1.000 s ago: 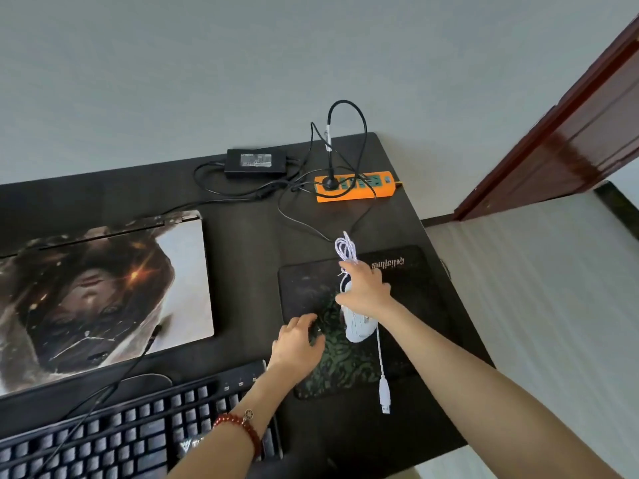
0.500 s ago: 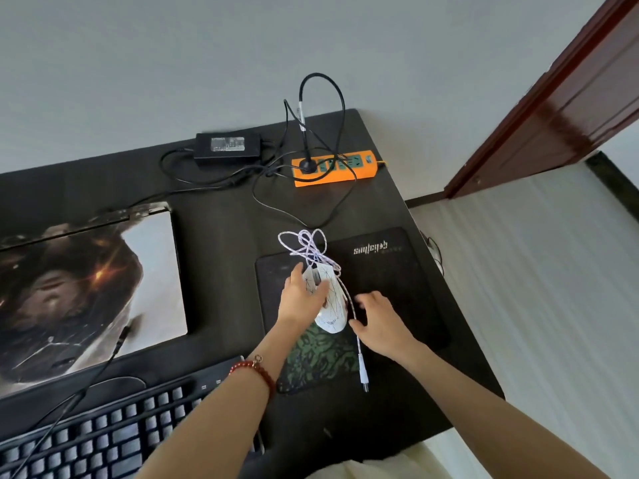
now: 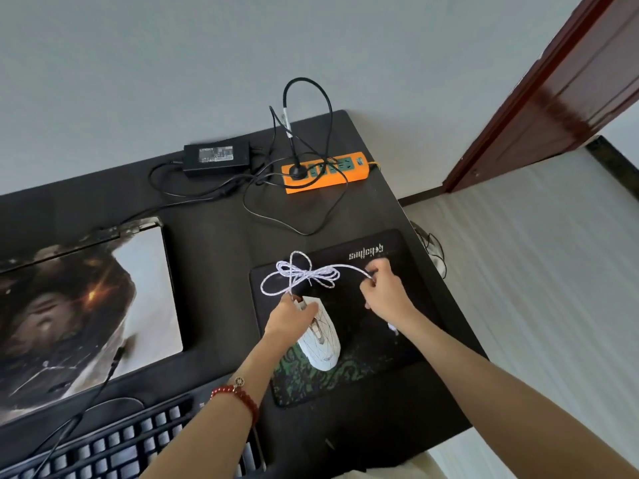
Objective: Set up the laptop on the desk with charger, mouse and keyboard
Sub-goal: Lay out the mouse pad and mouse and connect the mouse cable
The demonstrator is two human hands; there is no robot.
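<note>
With the mouse pad (image 3: 373, 368) as landmark: far to its left lies the closed laptop (image 3: 79, 305), lid covered in a glossy printed skin, flat and rectangular. Below-left of the pad sits the black keyboard (image 3: 103, 451), its raised keycaps matte, a thin black cable running across it toward the laptop. Beyond the pad, toward the wall, the charger brick (image 3: 216, 157) is a hard black block, its rubbery leads tangled toward the orange plastic power strip (image 3: 326, 172).

On the pad's left half rests the white mouse (image 3: 321, 337), a smooth shell with fine line patterning. The left hand (image 3: 290, 319) pins its front end, fingers curled over the shell. Just above it the braided white mouse cable (image 3: 301, 274) lies in loose loops, partly unwound. On the pad's right half the right hand (image 3: 387, 295) pinches a strand of that cable between thumb and fingertips, drawn taut.

The step in hand looks like uncoiling the mouse lead. Next probably comes shaking out the remaining loops and carrying the plug to a laptop port; the plug itself cannot be made out clearly here.
</note>
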